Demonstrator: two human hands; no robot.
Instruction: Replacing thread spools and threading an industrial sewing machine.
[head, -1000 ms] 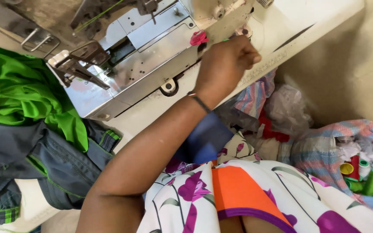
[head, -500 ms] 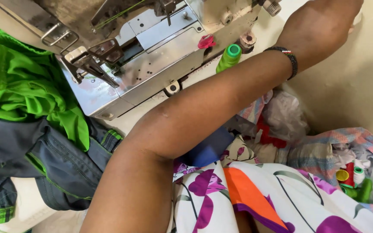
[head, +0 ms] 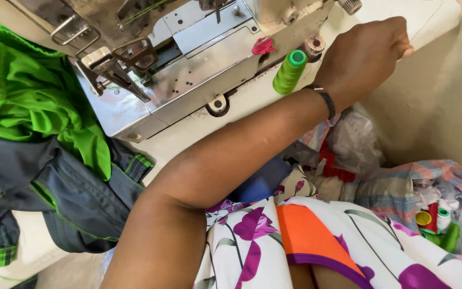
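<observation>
My left arm reaches across the view from lower left to upper right. My left hand (head: 370, 51) rests knuckles-up on the white machine table (head: 434, 21) near its far edge, fingers curled under with nothing showing in them. A dark beaded band circles the wrist. Just left of the wrist stands a green thread cone (head: 289, 72), upright beside the grey sewing machine (head: 188, 69). A small pink piece (head: 263, 45) sits on the machine's base. My right hand is out of view.
Bright green fabric (head: 22, 101) and a dark grey garment (head: 54, 192) lie heaped at the left. A floral cloth with an orange patch (head: 306, 241) covers my lap. Scraps, a plastic bag (head: 354, 142) and small thread spools (head: 437, 222) crowd the right.
My left hand left the machine's base by the pink piece and swung up and right to the table's far edge, uncovering the green thread cone. The view also shifted slightly.
</observation>
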